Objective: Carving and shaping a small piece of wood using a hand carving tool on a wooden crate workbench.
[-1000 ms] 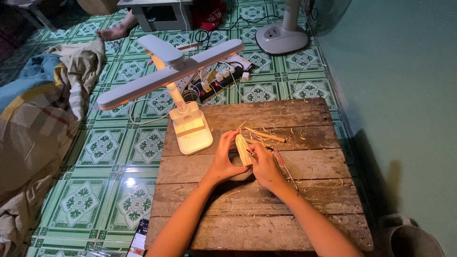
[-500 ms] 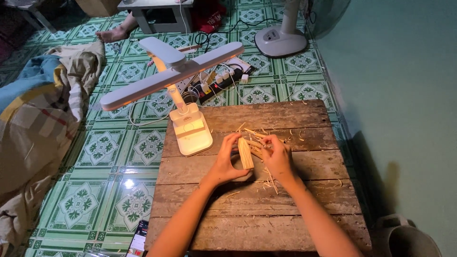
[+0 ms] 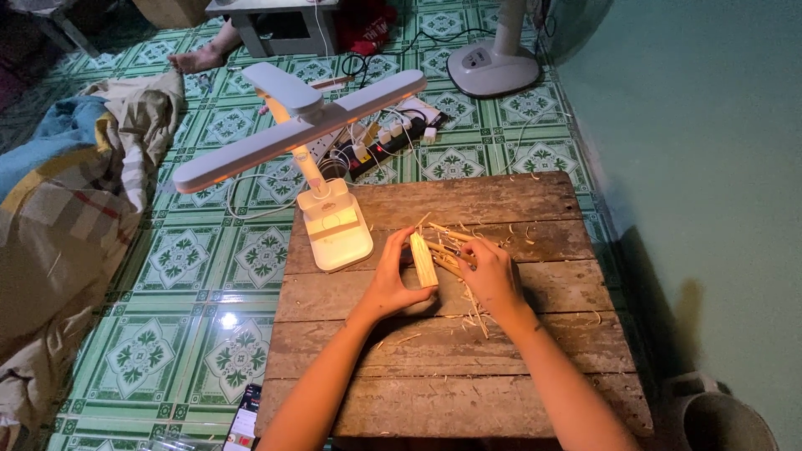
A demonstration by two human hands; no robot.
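- One tiled floor (image 3: pixel 209 259), green and white with a leaf pattern, fills the left and far part of the scene; a plain green wall (image 3: pixel 710 142) stands on the right.
- One heap of bedding (image 3: pixel 75 209) — blue, cream and checked — lies on the floor at the far left.
- One low wooden table (image 3: pixel 468 401) of rough, weathered planks stands in the middle, near the wall.
- One white desk lamp (image 3: pixel 326 134) stands on the table's far left corner, its long flat bar reaching out to the left over the floor.
- One white fan base (image 3: pixel 493 67) sits on the floor at the far right, and one black power strip (image 3: pixel 388 142) with plugs lies between it and the lamp.
- One grey bucket (image 3: pixel 727 422) shows at the near right corner.
- Two bare hands work at the table's middle. The left hand (image 3: pixel 397 280) is curled, thumb and fingers pinching one wooden block.
- The right hand (image 3: pixel 493 276) is half closed, its fingertips gripping a bunch of thin strips just right of the block.
- The wooden block (image 3: pixel 423 259) is pale yellow, narrow and oblong, held on edge just above the table, its long side running near to far.
- The strips (image 3: pixel 451 246) are too many to count — pale, straw-like slivers fanning out to the far side, with loose shavings (image 3: pixel 476 313) scattered on the planks around both hands.
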